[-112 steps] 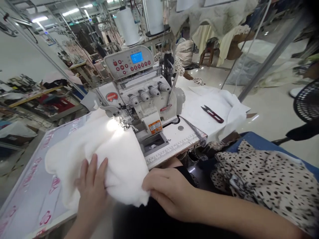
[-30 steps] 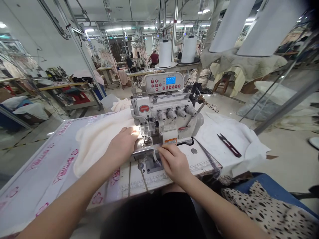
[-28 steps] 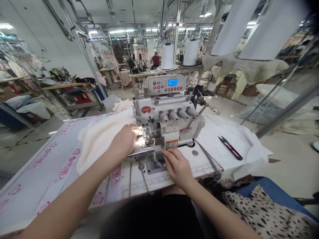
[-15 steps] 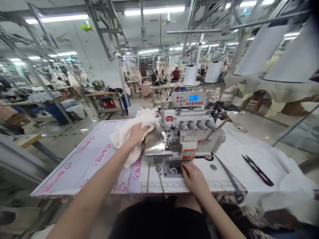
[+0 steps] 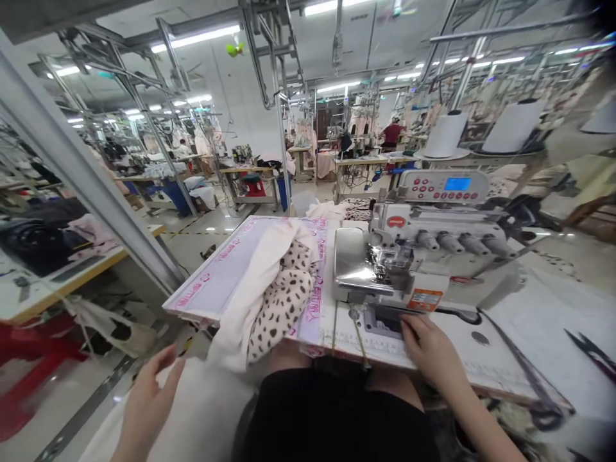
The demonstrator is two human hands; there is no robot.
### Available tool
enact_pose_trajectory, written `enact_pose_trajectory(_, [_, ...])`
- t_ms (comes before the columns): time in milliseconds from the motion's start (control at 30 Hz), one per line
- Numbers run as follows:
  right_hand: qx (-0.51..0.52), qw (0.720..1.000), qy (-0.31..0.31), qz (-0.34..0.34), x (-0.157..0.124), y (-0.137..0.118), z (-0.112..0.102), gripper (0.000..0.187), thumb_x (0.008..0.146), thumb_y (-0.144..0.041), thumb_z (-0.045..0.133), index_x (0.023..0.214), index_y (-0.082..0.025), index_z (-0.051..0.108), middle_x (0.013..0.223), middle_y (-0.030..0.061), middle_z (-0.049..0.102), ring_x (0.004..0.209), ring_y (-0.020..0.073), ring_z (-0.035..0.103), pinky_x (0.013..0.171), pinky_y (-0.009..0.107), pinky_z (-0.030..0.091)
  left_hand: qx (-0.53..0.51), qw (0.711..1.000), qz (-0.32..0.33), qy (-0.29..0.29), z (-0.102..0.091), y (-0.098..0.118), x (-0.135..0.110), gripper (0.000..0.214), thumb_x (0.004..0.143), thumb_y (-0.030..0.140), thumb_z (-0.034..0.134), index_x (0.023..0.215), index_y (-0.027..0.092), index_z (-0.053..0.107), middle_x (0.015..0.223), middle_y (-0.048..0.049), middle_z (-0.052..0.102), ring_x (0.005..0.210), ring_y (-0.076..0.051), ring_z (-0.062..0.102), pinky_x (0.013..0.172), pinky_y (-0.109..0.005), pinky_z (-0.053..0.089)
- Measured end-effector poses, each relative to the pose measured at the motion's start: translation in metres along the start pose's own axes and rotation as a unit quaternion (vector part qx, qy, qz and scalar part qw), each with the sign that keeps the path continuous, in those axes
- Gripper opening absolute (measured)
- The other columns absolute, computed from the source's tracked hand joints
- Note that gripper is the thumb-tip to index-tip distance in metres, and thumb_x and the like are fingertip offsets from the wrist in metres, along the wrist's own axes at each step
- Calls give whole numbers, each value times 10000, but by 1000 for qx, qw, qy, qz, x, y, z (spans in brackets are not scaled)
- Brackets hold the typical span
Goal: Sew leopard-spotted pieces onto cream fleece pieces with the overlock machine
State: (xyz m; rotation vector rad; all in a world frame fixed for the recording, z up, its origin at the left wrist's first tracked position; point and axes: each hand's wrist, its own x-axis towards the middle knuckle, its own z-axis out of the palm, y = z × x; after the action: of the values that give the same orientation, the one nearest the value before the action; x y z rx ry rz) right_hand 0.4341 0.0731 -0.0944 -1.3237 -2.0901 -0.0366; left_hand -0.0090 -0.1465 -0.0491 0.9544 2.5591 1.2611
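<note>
My left hand (image 5: 153, 394) is at the lower left, off the table's edge, fingers and thumb apart with nothing in them. Beside it a cream fabric piece (image 5: 253, 276) with a black-spotted side (image 5: 283, 308) lies over the table's left part and hangs down over its front edge towards my lap. Below the overlock sewing machine (image 5: 414, 237), my right hand (image 5: 430, 350) rests by the recessed metal plate (image 5: 382, 321). Its fingers are bent and pressed together at the plate's right end, and their tips are partly hidden.
Thread snips (image 5: 591, 350) lie on white material at the right. Thread cones (image 5: 445, 135) stand behind the machine. A metal post (image 5: 91, 160) rises at the left, near another worktable (image 5: 81, 282). A person in a red top (image 5: 392, 133) is far back.
My left hand has let go of the fabric and moved down and left. The fabric now lies spread along the table's left side, its spots showing. The view has turned left; my right hand stays by the plate.
</note>
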Motion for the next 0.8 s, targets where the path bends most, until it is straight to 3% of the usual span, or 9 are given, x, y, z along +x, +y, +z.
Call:
enact_pose_trajectory(67, [-11,1000,0,-2,-1,-1,0,268,867,-279,370,912,-150,601,873,100,630,797,229,609,747,357,491,9,996,89,30,11,28,6,516,662,554,517,1039,202,534,1074,-94,574,1033,-290,517,868,-447,424])
enact_pose_trajectory(133, [-17,1000,7,-7,-1,-1,0,273,866,-280,366,905,-150,603,872,104,632,794,229,612,745,358,493,-16,969,246,25,29,64,17,454,723,500,503,1037,174,538,1086,-108,549,1048,-262,493,918,-412,387])
enact_pose_trajectory(167, [-20,1000,10,-10,-1,-1,0,275,865,-279,364,899,-150,604,869,105,634,791,229,614,742,358,494,-31,955,294,11,40,81,23,415,754,460,491,1041,164,534,1081,-114,541,1044,-248,488,932,-400,373])
enact_pose_trajectory(233, [-24,1000,14,-13,-1,-1,0,276,863,-273,362,889,-147,606,863,109,636,790,230,617,738,359,498,-44,944,328,-17,61,108,35,364,783,413,476,1040,163,540,1051,-104,541,1018,-223,491,926,-370,372])
enact_pose_trajectory(367, [-19,1000,18,-16,-2,-1,0,273,864,-269,362,879,-140,602,848,108,635,784,228,614,729,359,503,-64,943,318,-76,85,124,54,273,786,360,466,925,162,593,856,-68,568,833,-199,530,830,-351,408])
enact_pose_trajectory(500, [-17,999,23,-17,-1,-3,1,269,864,-267,360,875,-149,601,839,102,636,762,220,616,705,355,509,-104,945,278,-136,85,116,60,255,746,395,507,819,174,613,809,-52,599,792,-198,544,774,-330,418])
enact_pose_trajectory(667, [-8,1000,23,-11,0,-2,0,255,854,-273,374,862,-160,602,841,99,639,769,224,615,711,363,506,-173,944,218,-176,55,103,50,310,740,470,512,776,168,574,721,-23,587,677,-156,526,658,-267,433])
enact_pose_trajectory(800, [36,996,85,-15,-10,-30,-9,206,842,-269,421,877,-169,598,833,103,638,794,239,601,729,396,496,-303,929,110,-181,15,66,24,415,700,577,516,759,167,549,633,-22,535,563,-142,483,511,-249,421])
